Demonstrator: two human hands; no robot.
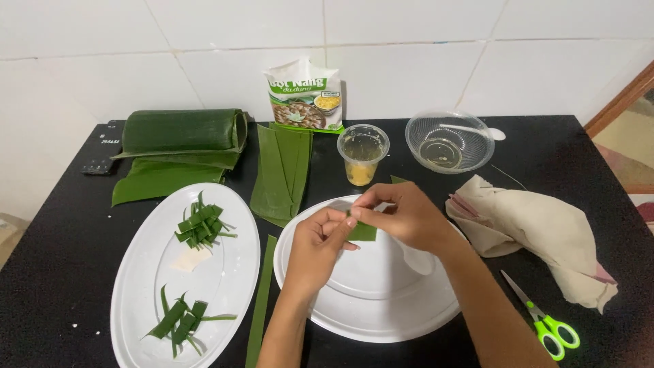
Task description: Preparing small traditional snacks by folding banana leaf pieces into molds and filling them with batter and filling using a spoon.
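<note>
Both hands over round white plate (pixel 368 300). Green leaf strip (pixel 362 232) pinched btwn left hand (pixel 317 247) & right hand (pixel 402 217), fingertips closed on it.

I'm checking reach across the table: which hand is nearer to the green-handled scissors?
The right hand. It is over the round white plate, pinching a green leaf strip, with the scissors lying off to its right. The left hand is further left, across the plate.
</note>
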